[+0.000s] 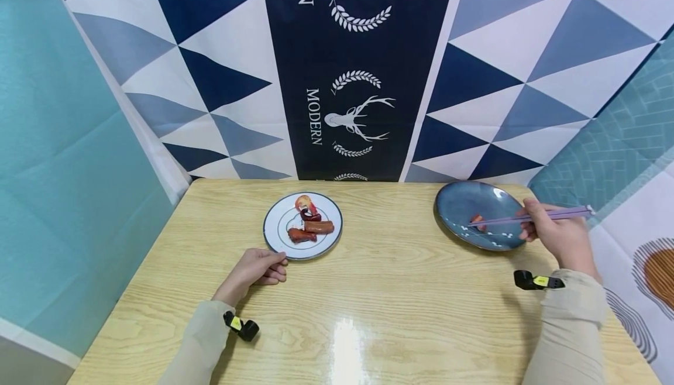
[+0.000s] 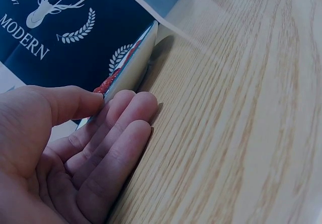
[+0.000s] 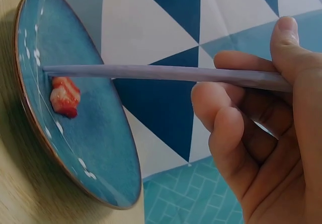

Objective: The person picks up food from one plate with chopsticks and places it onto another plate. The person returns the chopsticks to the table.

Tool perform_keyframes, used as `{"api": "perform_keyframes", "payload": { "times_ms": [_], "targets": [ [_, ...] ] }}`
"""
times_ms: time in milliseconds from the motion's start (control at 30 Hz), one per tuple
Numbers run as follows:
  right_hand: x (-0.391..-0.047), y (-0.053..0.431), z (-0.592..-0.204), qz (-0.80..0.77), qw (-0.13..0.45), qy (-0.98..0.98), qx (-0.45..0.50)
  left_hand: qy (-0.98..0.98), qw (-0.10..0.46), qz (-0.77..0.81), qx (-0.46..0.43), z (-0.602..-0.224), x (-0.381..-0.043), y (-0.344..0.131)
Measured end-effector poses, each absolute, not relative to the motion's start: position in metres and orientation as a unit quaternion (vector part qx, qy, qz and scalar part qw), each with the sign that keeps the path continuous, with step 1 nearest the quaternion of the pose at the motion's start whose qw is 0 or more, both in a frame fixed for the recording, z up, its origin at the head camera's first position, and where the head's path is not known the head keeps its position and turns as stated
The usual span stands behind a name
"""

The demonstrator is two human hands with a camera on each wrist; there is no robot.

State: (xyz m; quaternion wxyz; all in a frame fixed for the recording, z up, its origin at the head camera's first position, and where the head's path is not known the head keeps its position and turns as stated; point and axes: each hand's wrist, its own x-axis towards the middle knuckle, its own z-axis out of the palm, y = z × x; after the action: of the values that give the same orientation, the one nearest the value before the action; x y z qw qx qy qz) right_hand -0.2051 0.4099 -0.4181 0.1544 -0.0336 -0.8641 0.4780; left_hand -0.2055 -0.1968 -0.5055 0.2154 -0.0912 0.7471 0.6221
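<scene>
At the white plate (image 1: 276,230) with a dark rim, my left hand (image 1: 260,268) pinches the near-left edge, thumb on top and fingertips below. The plate holds a sausage (image 1: 319,227), a small drumstick (image 1: 302,235), a dark red piece and an orange-red piece (image 1: 304,202). My right hand (image 1: 558,230) holds a pair of light purple chopsticks (image 3: 166,73). Their tips reach low into the blue plate (image 3: 100,148), just beside a red and white piece of food (image 3: 65,97) lying on it. The chopsticks' back ends stick out rightward past the hand.
Both plates stand toward the far side of a wood-grain table (image 1: 379,291). A patterned cloth (image 1: 363,69) with triangles and deer heads hangs behind its back edge. Teal panels (image 1: 68,168) flank the left side. Each wrist wears a small black camera (image 1: 242,326).
</scene>
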Motion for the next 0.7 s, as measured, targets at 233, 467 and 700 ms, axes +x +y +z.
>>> {"api": "perform_keyframes", "payload": {
  "times_ms": [233, 467, 700],
  "targets": [
    [-0.206, 0.407, -0.418, 0.485, 0.157, -0.859, -0.038, 0.749, 0.215, 0.62, -0.09, -0.506, -0.206, -0.197],
    [-0.197, 0.409, -0.414, 0.516, 0.159, -0.841, -0.042, 0.751, 0.213, 0.619, -0.09, -0.506, -0.206, -0.196],
    [-0.195, 0.417, -0.414, 0.524, 0.167, -0.834, -0.036, 0.751, 0.208, 0.619, -0.098, -0.507, -0.206, -0.195]
  ]
}}
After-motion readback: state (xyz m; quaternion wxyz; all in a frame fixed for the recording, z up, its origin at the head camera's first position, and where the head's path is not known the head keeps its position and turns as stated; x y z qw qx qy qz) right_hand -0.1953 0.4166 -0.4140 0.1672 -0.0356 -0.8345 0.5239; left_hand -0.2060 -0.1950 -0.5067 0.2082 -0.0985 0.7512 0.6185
